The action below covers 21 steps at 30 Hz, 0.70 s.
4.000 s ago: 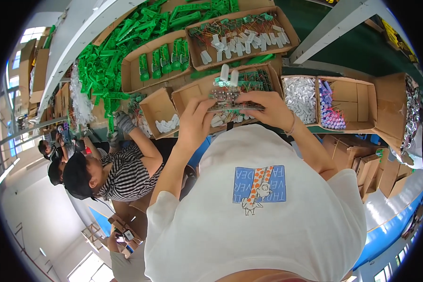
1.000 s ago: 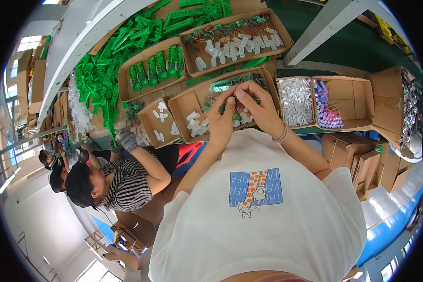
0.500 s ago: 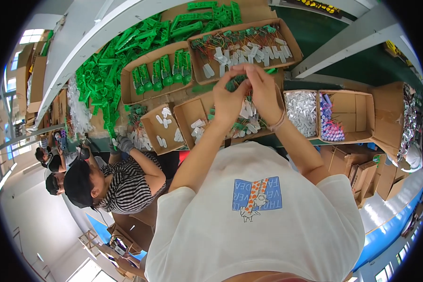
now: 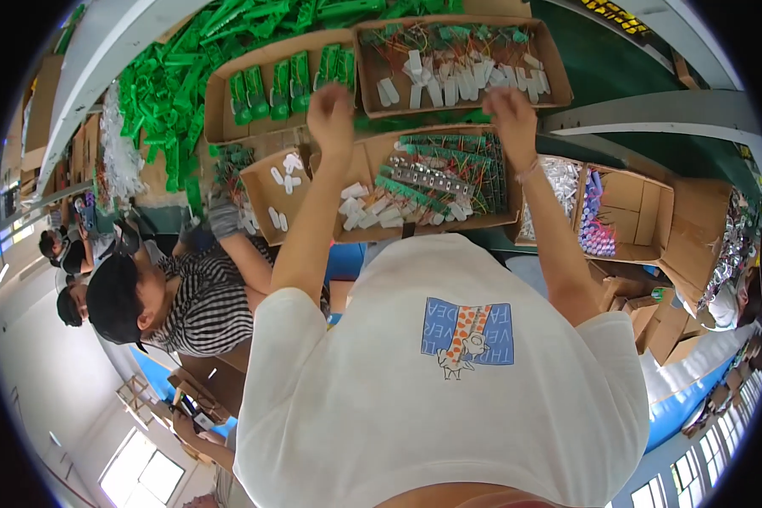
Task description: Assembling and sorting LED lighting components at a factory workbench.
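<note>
My left hand point(image 4: 331, 117) is raised at the near right corner of a cardboard box of green plastic housings point(image 4: 280, 85). Its fingers are curled and somewhat blurred. My right hand point(image 4: 513, 120), also with bent fingers drawn together, is over the near right edge of a cardboard box point(image 4: 379, 107) of wired white pieces. Whatever either hand may hold is too small or hidden to make out. Between my forearms lies a front box with green circuit boards point(image 4: 457, 159), a metallic strip of parts point(image 4: 430, 179) and white plastic pieces point(image 4: 381, 212).
Loose green housings point(image 4: 165, 106) are heaped at the far left. Small white parts point(image 4: 288, 162) lie in a box left of my forearm. At right stands a box with purple cylinders point(image 4: 597, 224). A gloved co-worker in a checked shirt point(image 4: 207, 292) works close at my left.
My hands were together over the front box; now they are wide apart, left and right. The circuit boards and metallic strip beneath have come into sight. The whole view has shifted slightly.
</note>
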Each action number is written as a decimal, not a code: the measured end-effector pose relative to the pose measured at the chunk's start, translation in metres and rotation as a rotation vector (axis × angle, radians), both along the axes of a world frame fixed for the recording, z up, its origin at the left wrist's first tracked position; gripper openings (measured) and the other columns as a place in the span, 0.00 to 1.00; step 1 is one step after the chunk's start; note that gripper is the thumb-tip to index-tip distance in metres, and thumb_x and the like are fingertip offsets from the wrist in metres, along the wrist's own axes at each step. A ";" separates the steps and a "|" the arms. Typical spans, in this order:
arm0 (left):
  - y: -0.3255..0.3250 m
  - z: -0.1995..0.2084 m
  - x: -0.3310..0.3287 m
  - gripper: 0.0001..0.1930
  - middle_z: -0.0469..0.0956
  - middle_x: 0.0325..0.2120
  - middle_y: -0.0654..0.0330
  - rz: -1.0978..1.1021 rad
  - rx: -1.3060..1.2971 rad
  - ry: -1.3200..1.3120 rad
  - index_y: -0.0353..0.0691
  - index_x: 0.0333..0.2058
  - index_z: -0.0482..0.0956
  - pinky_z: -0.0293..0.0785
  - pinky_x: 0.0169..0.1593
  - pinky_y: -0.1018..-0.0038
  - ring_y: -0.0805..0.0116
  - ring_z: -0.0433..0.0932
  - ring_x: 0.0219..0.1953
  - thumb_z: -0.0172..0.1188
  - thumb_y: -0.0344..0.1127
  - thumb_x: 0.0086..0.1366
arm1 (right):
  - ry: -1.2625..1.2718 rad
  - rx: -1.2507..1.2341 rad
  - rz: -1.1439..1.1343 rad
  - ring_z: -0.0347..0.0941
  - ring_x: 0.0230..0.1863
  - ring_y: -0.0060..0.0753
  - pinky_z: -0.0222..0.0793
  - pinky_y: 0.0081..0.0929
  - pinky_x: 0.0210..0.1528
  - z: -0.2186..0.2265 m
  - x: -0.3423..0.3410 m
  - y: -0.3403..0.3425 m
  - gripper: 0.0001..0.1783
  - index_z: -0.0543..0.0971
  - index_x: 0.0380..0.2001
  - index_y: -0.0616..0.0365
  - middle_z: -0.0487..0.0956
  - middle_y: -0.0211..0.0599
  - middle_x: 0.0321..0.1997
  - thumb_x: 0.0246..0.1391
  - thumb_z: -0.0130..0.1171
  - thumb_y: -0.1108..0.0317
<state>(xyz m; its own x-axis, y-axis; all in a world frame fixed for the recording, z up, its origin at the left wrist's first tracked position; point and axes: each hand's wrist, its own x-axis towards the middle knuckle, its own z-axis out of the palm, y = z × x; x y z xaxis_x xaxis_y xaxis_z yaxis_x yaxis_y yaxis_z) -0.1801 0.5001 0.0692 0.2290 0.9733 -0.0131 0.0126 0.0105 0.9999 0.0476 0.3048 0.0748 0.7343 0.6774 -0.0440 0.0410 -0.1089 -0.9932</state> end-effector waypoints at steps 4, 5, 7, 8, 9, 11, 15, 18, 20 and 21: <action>-0.096 -0.050 -0.089 0.09 0.80 0.32 0.60 -0.041 -0.017 0.193 0.34 0.37 0.77 0.74 0.35 0.78 0.74 0.77 0.32 0.51 0.20 0.60 | -0.247 -0.177 0.459 0.77 0.34 0.29 0.72 0.27 0.36 -0.047 -0.082 -0.051 0.12 0.77 0.40 0.56 0.79 0.36 0.35 0.52 0.63 0.67; -0.116 -0.056 -0.101 0.08 0.81 0.32 0.59 -0.052 -0.056 0.225 0.35 0.35 0.77 0.74 0.39 0.77 0.73 0.78 0.33 0.52 0.20 0.59 | -0.245 -0.172 0.469 0.77 0.34 0.29 0.72 0.27 0.36 -0.044 -0.095 -0.052 0.12 0.77 0.40 0.56 0.79 0.36 0.35 0.52 0.63 0.67; -0.147 -0.064 -0.108 0.07 0.82 0.32 0.59 -0.066 -0.093 0.263 0.35 0.34 0.78 0.74 0.42 0.76 0.73 0.79 0.35 0.53 0.20 0.58 | -0.874 -0.448 0.507 0.72 0.46 0.39 0.70 0.37 0.46 -0.039 -0.113 -0.056 0.20 0.76 0.43 0.52 0.75 0.37 0.43 0.46 0.67 0.62; -0.157 -0.065 -0.104 0.08 0.81 0.33 0.57 -0.139 -0.096 0.304 0.36 0.34 0.78 0.74 0.42 0.74 0.70 0.79 0.35 0.53 0.20 0.58 | -0.788 -0.516 0.571 0.65 0.53 0.44 0.65 0.43 0.52 -0.048 -0.113 -0.058 0.25 0.74 0.46 0.49 0.70 0.36 0.47 0.42 0.68 0.60; -0.164 -0.067 -0.100 0.09 0.81 0.33 0.56 -0.212 -0.098 0.344 0.36 0.35 0.78 0.75 0.41 0.72 0.67 0.80 0.36 0.52 0.19 0.57 | -0.791 -0.510 0.567 0.65 0.53 0.44 0.65 0.43 0.52 -0.056 -0.111 -0.060 0.25 0.74 0.46 0.49 0.70 0.36 0.47 0.42 0.68 0.60; -0.173 -0.058 -0.089 0.10 0.80 0.33 0.56 -0.262 0.089 0.435 0.36 0.37 0.78 0.75 0.39 0.71 0.64 0.79 0.35 0.52 0.19 0.57 | -0.825 -0.399 0.572 0.67 0.50 0.41 0.66 0.40 0.49 -0.061 -0.107 -0.066 0.24 0.75 0.45 0.49 0.71 0.35 0.45 0.42 0.68 0.61; -0.164 -0.056 -0.079 0.15 0.77 0.43 0.51 -0.403 0.523 0.656 0.39 0.41 0.78 0.72 0.46 0.60 0.52 0.75 0.46 0.56 0.21 0.54 | -0.912 -0.341 0.531 0.68 0.49 0.41 0.67 0.42 0.47 -0.048 -0.102 -0.071 0.23 0.74 0.45 0.50 0.71 0.35 0.45 0.45 0.67 0.61; -0.158 -0.068 -0.074 0.16 0.74 0.48 0.53 -0.433 0.607 0.966 0.41 0.42 0.77 0.71 0.47 0.59 0.51 0.73 0.49 0.62 0.27 0.52 | -0.976 -0.403 0.539 0.69 0.48 0.42 0.67 0.42 0.47 -0.067 -0.103 -0.076 0.21 0.74 0.45 0.50 0.71 0.34 0.44 0.47 0.65 0.60; -0.152 -0.059 -0.077 0.16 0.73 0.48 0.54 -0.518 0.665 1.056 0.41 0.41 0.78 0.71 0.46 0.59 0.51 0.72 0.49 0.63 0.29 0.51 | -0.966 -0.432 0.522 0.69 0.47 0.42 0.67 0.42 0.47 -0.075 -0.099 -0.075 0.20 0.74 0.45 0.50 0.72 0.35 0.43 0.49 0.64 0.61; -0.148 -0.053 -0.081 0.16 0.73 0.48 0.55 -0.598 0.714 1.150 0.42 0.41 0.78 0.71 0.45 0.59 0.52 0.72 0.48 0.64 0.31 0.51 | -0.967 -0.429 0.514 0.69 0.47 0.42 0.67 0.42 0.47 -0.079 -0.098 -0.073 0.20 0.74 0.45 0.50 0.72 0.35 0.43 0.49 0.64 0.61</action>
